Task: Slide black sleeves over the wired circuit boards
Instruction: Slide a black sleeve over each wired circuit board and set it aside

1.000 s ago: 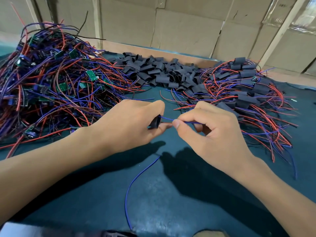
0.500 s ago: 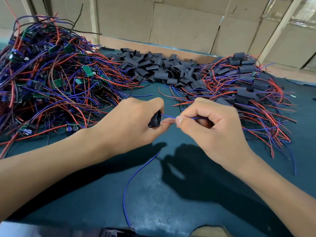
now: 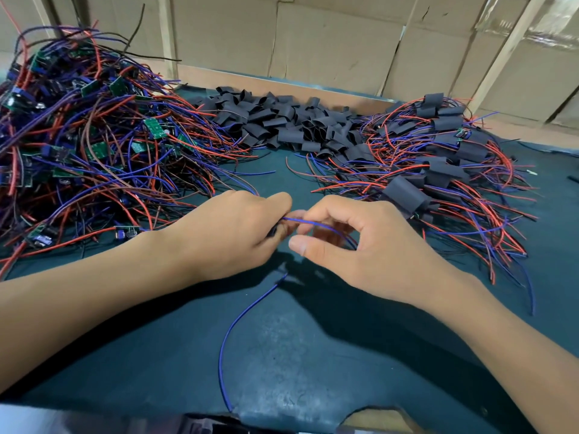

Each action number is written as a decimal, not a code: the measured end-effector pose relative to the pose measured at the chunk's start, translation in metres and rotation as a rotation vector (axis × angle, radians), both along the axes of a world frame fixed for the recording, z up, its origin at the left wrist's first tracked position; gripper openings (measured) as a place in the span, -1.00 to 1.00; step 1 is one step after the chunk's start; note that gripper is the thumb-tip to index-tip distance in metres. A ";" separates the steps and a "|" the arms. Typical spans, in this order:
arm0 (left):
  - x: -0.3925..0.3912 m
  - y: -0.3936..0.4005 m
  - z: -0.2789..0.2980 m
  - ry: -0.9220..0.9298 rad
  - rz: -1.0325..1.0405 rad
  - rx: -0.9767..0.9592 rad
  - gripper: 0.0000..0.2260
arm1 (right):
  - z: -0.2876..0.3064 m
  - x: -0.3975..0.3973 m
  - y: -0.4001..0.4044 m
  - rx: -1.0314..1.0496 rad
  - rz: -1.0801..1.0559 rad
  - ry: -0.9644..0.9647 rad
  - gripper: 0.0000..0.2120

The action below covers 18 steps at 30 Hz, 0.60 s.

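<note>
My left hand grips a black sleeve, of which only a sliver shows under the curled fingers. Blue and red wires run out of it to the right. My right hand holds these wires with its fingers, the thumb lifted off them. A long blue wire trails down from my hands toward the table's near edge. The board itself is hidden inside my left hand.
A tangled heap of bare wired green boards fills the left. Loose black sleeves lie piled at the back centre. Sleeved boards with red and blue wires lie at the right. Dark green table mat, cardboard wall behind.
My right thumb has lifted off the wires and the hand has opened a little. My left hand has closed more over the sleeve, hiding most of it.
</note>
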<state>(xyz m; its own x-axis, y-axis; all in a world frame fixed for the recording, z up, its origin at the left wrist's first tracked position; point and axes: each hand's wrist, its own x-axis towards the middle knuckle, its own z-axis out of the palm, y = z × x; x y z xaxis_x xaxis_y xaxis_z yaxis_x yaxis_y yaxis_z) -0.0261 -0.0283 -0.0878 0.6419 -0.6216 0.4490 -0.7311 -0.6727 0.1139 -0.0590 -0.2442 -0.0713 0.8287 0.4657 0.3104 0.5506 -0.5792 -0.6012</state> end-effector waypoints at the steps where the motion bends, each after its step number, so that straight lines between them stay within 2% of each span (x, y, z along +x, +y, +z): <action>1: 0.000 0.000 0.002 -0.003 0.003 -0.025 -0.72 | 0.001 0.001 -0.003 -0.065 0.001 0.013 -0.81; 3: 0.000 0.001 0.007 -0.006 0.019 -0.067 -0.67 | 0.004 0.004 -0.009 -0.194 -0.010 0.029 -0.72; 5: 0.001 0.003 0.012 -0.015 0.055 -0.108 -0.67 | 0.006 0.007 -0.015 -0.215 -0.054 0.027 -0.73; 8: 0.003 0.007 0.017 -0.035 0.101 -0.172 -0.67 | 0.011 0.014 -0.021 0.003 -0.129 0.111 -0.85; 11: 0.002 0.008 0.019 -0.055 0.122 -0.180 -0.68 | 0.021 0.020 -0.030 0.303 -0.185 0.232 -0.76; 15: 0.004 0.010 0.018 -0.041 0.153 -0.169 -0.70 | 0.031 0.017 -0.033 0.454 -0.044 0.375 -0.66; 18: 0.006 0.013 0.018 -0.056 0.161 -0.202 -0.70 | 0.036 0.017 -0.034 0.551 -0.023 0.402 -0.75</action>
